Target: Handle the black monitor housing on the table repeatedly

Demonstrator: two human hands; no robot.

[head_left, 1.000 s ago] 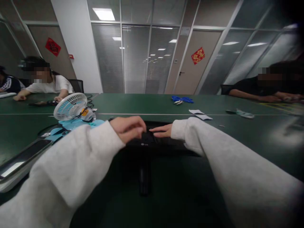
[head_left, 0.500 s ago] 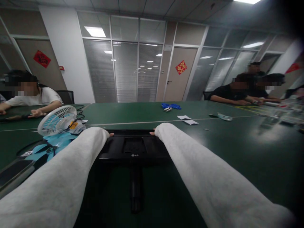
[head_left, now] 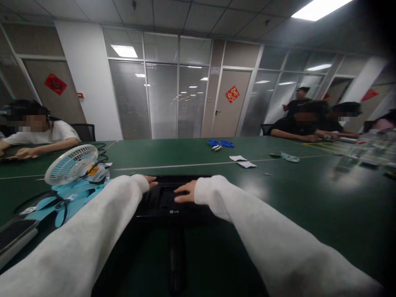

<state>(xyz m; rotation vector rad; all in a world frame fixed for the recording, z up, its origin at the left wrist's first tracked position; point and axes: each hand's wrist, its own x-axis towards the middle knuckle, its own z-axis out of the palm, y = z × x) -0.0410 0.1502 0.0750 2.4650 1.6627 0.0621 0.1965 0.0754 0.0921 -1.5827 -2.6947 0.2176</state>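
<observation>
A black LG monitor point(head_left: 151, 212) lies in front of me with its recessed back panel facing up. From its near side a dark, round post point(head_left: 175, 255) points toward me. My left hand point(head_left: 151, 181) is at the panel's far left part, fingers stretched out and apart, most of the hand hidden by the sleeve. Over the middle of the panel is my right hand point(head_left: 186, 192), open, with fingers spread and pointing left. Whether its fingertips touch the panel I cannot tell. Neither hand grips anything.
On the left stand a white fan head point(head_left: 71, 164), blue fan blades point(head_left: 66, 198) with cables, and a phone-like device point(head_left: 15, 235). Farther off lie a blue cable bundle point(head_left: 221, 143), white papers point(head_left: 243, 161) and a small packet point(head_left: 289, 157). Other people sit at both ends of the green table point(head_left: 297, 198).
My right hand has left the monitor's far right edge and moved left over its middle, fingers now spread. My left hand has shifted slightly right, showing more fingers. The view has tilted up a little.
</observation>
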